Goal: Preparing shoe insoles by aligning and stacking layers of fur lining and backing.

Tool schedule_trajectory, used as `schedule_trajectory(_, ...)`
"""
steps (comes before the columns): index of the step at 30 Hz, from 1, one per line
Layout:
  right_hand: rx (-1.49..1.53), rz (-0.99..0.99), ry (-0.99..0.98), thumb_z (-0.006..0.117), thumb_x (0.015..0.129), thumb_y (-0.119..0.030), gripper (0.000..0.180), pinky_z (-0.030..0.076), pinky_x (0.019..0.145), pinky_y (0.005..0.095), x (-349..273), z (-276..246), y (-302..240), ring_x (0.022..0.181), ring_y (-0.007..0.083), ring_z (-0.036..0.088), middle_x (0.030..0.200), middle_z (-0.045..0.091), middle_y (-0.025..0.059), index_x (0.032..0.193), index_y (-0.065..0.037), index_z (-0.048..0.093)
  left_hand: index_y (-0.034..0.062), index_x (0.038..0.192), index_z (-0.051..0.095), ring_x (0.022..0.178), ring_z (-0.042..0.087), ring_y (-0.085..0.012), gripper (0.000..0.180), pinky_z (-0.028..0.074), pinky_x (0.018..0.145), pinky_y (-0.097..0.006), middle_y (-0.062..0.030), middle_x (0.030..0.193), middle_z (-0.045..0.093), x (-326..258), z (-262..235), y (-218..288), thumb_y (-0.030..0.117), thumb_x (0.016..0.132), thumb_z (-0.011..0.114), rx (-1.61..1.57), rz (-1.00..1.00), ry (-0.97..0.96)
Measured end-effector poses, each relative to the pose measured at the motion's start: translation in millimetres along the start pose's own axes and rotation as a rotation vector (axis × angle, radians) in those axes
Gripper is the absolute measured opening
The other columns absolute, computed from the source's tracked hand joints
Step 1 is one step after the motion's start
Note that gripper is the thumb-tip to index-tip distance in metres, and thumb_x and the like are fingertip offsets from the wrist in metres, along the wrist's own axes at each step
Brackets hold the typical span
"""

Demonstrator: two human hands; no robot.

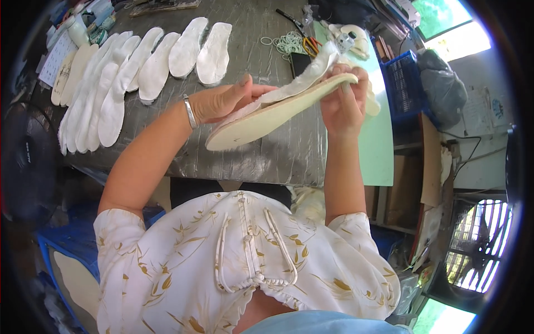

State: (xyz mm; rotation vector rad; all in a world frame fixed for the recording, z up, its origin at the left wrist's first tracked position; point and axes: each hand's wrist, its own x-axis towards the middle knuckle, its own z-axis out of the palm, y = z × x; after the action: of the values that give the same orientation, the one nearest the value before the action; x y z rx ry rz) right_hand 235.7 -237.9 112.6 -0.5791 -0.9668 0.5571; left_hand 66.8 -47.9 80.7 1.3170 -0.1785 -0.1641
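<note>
My right hand (346,103) pinches the narrow upper end of a cream shoe insole (278,119), thumb against its face. Behind it lies a white fluffy insole (316,71), its fleece edge showing along the top; the two are close together, with a gap near the middle. My left hand (229,101), a metal bangle at the wrist, rests at the back of the pair by the broad lower end. Its thumb points up, away from the insoles, and its fingers stretch out, partly hidden behind the fleece.
White fluffy insoles (153,75) lie in an overlapping row on the dark table (222,161). Beyond my right hand are a green cutting mat (378,161), a coil of string (290,43), pliers (311,43) and a small clear bottle (345,40). A blue crate (403,83) stands right.
</note>
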Motion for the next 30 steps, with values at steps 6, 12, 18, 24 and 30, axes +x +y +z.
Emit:
schedule_trajectory(6, 0.424, 0.219, 0.092, 0.054, 0.094, -0.009, 0.02, 0.051, 0.085, 0.0418, 3, -8, 51, 0.097, 0.0266, 0.063, 0.113, 0.062, 0.011, 0.114, -0.011, 0.05, 0.0019, 0.134, 0.05, 0.079, 0.068, -0.0212, 0.095, 0.055, 0.072, -0.034, -0.0095, 0.093, 0.067, 19, 25, -35, 0.082, 0.086, 0.029, -0.493, -0.094, 0.114)
schedule_trajectory(12, 0.035, 0.382, 0.244, 0.055, 0.096, -0.02, 0.053, 0.044, 0.099, 0.0413, 6, -13, 90, 0.123, 0.0241, 0.053, 0.136, 0.052, 0.016, 0.143, -0.007, 0.035, -0.0005, 0.113, 0.059, 0.049, 0.049, -0.0116, 0.073, 0.044, 0.049, -0.026, -0.0003, 0.064, 0.05, 13, 31, -69, 0.068, 0.091, 0.048, -0.511, 0.043, 0.509)
schedule_trajectory(18, -0.511, 0.496, 0.107, 0.067, 0.09, -0.033, 0.063, 0.049, 0.091, 0.0364, -52, 33, 77, 0.112, 0.0229, 0.059, 0.133, 0.055, 0.0147, 0.139, 0.001, 0.047, 0.0045, 0.104, 0.055, 0.058, 0.05, -0.0127, 0.065, 0.044, 0.052, -0.026, -0.0013, 0.073, 0.05, 8, 19, -74, 0.068, 0.091, 0.047, -0.437, 0.124, 1.084)
schedule_trajectory(24, -1.01, 0.498, -0.04, 0.058, 0.088, -0.005, 0.038, 0.053, 0.083, 0.0324, -71, 69, 53, 0.093, 0.0206, 0.068, 0.103, 0.07, 0.017, 0.125, 0.001, 0.061, 0.0021, 0.112, 0.054, 0.081, 0.059, -0.0171, 0.073, 0.052, 0.074, -0.03, -0.0066, 0.087, 0.057, 21, 32, -93, 0.07, 0.094, 0.036, -0.509, 0.235, 1.337)
schedule_trajectory(30, -1.034, 0.568, -0.158, 0.052, 0.082, 0.0, 0.035, 0.053, 0.072, 0.0387, -62, 25, 13, 0.073, 0.0332, 0.066, 0.094, 0.069, 0.0193, 0.113, -0.003, 0.067, -0.0029, 0.14, 0.041, 0.121, 0.049, -0.0236, 0.059, 0.038, 0.103, -0.037, -0.0154, 0.135, 0.05, -33, 12, -105, 0.043, 0.103, 0.042, 0.221, 0.444, 1.524)
